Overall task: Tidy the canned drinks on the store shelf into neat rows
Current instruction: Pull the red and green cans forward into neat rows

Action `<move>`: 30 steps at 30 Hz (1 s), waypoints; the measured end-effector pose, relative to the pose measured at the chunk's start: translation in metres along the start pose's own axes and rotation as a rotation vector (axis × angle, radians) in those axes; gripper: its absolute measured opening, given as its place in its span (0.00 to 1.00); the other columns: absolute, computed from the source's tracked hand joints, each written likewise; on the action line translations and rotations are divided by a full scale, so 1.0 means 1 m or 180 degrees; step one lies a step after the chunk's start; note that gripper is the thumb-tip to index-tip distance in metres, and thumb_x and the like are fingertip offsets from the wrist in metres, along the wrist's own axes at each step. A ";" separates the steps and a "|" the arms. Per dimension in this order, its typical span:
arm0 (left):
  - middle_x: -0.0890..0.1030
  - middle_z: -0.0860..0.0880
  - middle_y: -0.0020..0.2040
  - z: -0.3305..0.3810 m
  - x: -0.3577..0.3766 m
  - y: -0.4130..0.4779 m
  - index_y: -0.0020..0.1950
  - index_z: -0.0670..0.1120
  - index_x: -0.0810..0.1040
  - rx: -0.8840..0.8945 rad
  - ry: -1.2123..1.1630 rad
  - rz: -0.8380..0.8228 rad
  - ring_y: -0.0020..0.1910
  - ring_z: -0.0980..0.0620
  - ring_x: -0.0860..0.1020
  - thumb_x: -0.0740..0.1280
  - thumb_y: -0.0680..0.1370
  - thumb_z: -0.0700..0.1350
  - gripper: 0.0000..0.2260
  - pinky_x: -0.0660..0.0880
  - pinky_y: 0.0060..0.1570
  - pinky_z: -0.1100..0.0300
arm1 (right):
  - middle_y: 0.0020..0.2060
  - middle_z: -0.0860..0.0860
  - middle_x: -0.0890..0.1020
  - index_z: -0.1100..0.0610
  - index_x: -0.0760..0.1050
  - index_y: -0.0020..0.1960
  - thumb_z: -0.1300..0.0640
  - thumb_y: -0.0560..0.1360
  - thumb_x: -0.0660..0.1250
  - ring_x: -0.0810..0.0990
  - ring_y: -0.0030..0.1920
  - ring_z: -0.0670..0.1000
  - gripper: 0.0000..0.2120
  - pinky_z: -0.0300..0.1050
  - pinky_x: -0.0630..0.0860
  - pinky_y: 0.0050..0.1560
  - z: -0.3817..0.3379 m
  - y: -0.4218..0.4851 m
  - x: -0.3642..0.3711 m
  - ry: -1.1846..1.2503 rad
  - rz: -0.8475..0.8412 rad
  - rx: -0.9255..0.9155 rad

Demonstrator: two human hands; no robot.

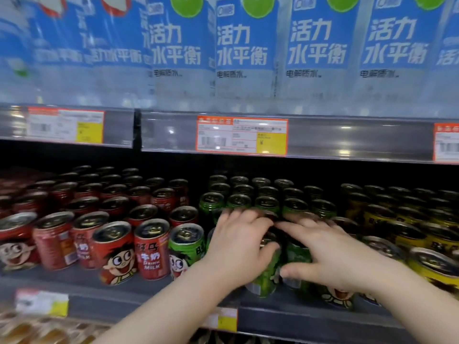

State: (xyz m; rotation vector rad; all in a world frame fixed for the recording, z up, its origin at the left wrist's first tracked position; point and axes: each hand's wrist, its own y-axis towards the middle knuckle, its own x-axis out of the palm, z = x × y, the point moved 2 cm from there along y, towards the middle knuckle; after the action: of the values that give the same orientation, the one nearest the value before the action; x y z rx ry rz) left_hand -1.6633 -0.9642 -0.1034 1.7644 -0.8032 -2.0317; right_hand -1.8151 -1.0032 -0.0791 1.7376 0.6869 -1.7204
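On the shelf, the green cans stood in the middle block, between the red cans toward the left end and the yellow cans toward the right end. At the front edge, the left hand gripped a front green can, its fingers curled over the top and the thumb wrapped round the side. The right hand lay just beside it on the neighbouring green can, fingers spread apart and nearly straight across the can tops, thumb against the side.
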 end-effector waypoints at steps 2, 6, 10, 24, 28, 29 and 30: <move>0.81 0.50 0.47 -0.025 -0.013 -0.013 0.52 0.51 0.81 -0.0352 0.0062 0.0014 0.46 0.47 0.79 0.57 0.69 0.60 0.21 0.73 0.49 0.51 | 0.75 0.42 0.54 0.40 0.49 0.74 0.33 0.71 0.60 0.55 0.74 0.47 0.37 0.48 0.55 0.73 -0.016 0.016 0.001 0.0142 0.0059 -0.0338; 0.78 0.51 0.54 -0.072 -0.039 -0.044 0.59 0.50 0.78 -0.0870 0.0178 -0.0114 0.56 0.49 0.74 0.52 0.69 0.63 0.28 0.68 0.57 0.53 | 0.73 0.43 0.60 0.41 0.55 0.73 0.39 0.72 0.62 0.60 0.72 0.45 0.32 0.47 0.60 0.71 -0.057 0.051 0.007 0.0392 0.0089 -0.0829; 0.80 0.49 0.54 -0.126 -0.062 -0.079 0.57 0.48 0.79 -0.1092 0.0447 -0.0082 0.55 0.46 0.77 0.54 0.69 0.66 0.29 0.72 0.55 0.50 | 0.74 0.45 0.60 0.44 0.59 0.73 0.41 0.73 0.63 0.61 0.72 0.47 0.30 0.46 0.61 0.71 -0.104 0.084 0.016 0.0518 0.0107 -0.1100; 0.67 0.48 0.70 -0.327 -0.149 -0.158 0.70 0.52 0.66 -0.1776 0.1029 -0.0705 0.70 0.47 0.63 0.48 0.56 0.76 0.48 0.58 0.68 0.46 | 0.76 0.50 0.56 0.49 0.53 0.75 0.42 0.74 0.63 0.56 0.74 0.53 0.35 0.53 0.54 0.74 -0.295 0.188 0.026 0.0404 0.0245 -0.1150; 0.60 0.50 0.75 -0.359 -0.153 -0.177 0.74 0.54 0.57 -0.1466 0.0931 -0.1196 0.73 0.49 0.58 0.62 0.69 0.69 0.38 0.52 0.71 0.47 | 0.77 0.50 0.51 0.49 0.48 0.76 0.41 0.75 0.61 0.49 0.76 0.52 0.36 0.53 0.49 0.74 -0.334 0.207 0.031 0.0276 0.0168 -0.0949; 0.60 0.51 0.74 -0.363 -0.153 -0.180 0.74 0.55 0.56 -0.1321 0.0935 -0.1204 0.73 0.50 0.59 0.62 0.71 0.66 0.35 0.52 0.71 0.47 | 0.77 0.50 0.51 0.50 0.48 0.76 0.41 0.75 0.60 0.48 0.76 0.52 0.35 0.53 0.48 0.74 -0.341 0.211 0.033 0.0217 0.0150 -0.0894; 0.61 0.52 0.74 -0.366 -0.154 -0.181 0.74 0.56 0.57 -0.1196 0.0948 -0.1199 0.72 0.50 0.59 0.61 0.72 0.65 0.33 0.53 0.71 0.47 | 0.77 0.49 0.51 0.50 0.49 0.76 0.42 0.76 0.59 0.48 0.76 0.52 0.34 0.53 0.48 0.74 -0.347 0.214 0.036 0.0141 0.0176 -0.0852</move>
State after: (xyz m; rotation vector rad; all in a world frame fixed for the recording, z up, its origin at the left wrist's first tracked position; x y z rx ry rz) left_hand -1.2578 -0.8037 -0.1186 2.0247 0.0060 -1.8987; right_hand -1.4191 -0.9023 -0.1076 1.5967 0.8392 -1.4816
